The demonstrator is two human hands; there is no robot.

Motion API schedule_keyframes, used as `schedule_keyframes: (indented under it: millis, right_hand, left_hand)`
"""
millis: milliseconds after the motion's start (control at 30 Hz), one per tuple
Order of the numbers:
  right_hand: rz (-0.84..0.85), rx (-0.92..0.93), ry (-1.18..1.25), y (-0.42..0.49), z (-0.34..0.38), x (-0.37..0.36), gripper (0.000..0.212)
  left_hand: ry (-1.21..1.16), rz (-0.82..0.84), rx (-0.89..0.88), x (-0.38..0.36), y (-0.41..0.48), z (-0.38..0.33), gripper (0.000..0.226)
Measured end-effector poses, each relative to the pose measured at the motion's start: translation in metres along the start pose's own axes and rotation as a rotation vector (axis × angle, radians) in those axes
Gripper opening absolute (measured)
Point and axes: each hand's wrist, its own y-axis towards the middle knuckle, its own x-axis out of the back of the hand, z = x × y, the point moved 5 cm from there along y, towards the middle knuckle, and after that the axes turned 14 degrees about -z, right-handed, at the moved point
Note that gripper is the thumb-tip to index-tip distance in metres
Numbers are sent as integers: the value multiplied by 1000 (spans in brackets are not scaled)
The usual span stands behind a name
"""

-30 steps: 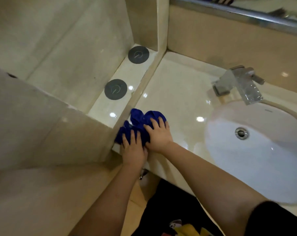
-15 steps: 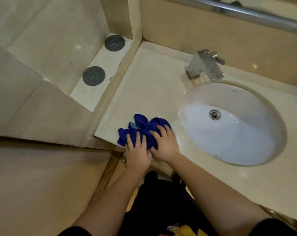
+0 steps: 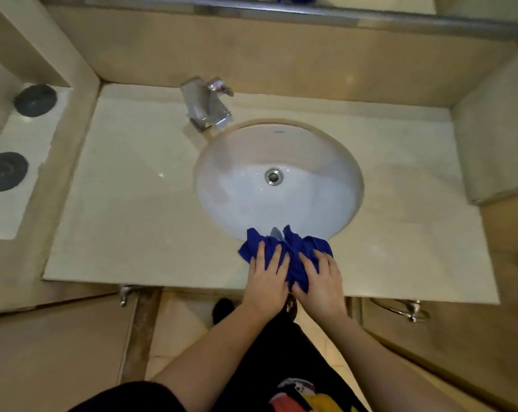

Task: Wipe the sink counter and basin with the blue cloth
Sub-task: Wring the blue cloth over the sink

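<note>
Well, I think the job is partway: the wipe is at the counter's (image 3: 162, 263) front edge. Left hand (image 3: 266, 281) and right hand (image 3: 320, 285) lie side by side, fingers (image 3: 262, 254) straight, pressing the bunched blue cloth (image 3: 293, 245), not gripping. Its far end pokes over the basin (image 3: 281, 203), likely not wiped yet.

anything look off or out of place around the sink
Nothing stands out. The faucet sits upright behind the basin, the counter shows no spill, and the left hand and right hand press the bunched cloth at the basin's front rim.
</note>
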Motion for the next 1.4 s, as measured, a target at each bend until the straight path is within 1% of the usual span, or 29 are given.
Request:
schedule_keyframes:
  millis: [133, 367, 467, 567, 667, 833, 1033, 1200, 1400]
  right_hand:
    - [-18, -102, -5, -11, -72, 21, 70]
    - [-51, -308, 32, -27, -168, 47, 73]
    - [-59, -353, 30, -25, -199, 54, 74]
    - [-42, -357, 27, -12, -215, 57, 76]
    - [-28, -362, 16, 1, -220, 56, 77]
    - [-56, -385, -12, 33, -221, 59, 72]
    - [-52, -408, -51, 105, -215, 58, 71]
    - [-3, -387, -65, 184, -187, 61, 71]
    - [57, -275, -60, 294, -126, 59, 75]
  left_hand:
    - [18, 52, -142, -14, 22, -70, 66]
    - [40, 103, -336, -37, 58, -168, 62]
    - [28, 123, -381, -41, 73, -199, 63]
    - [26, 140, -419, -40, 92, -212, 63]
    - [38, 167, -458, -38, 110, -214, 61]
    - [35, 173, -477, -30, 145, -213, 60]
    - [45, 147, -484, -9, 216, -198, 55]
    - [81, 96, -443, 19, 277, -163, 55]
    - [129, 29, -362, 59, 350, -83, 63]
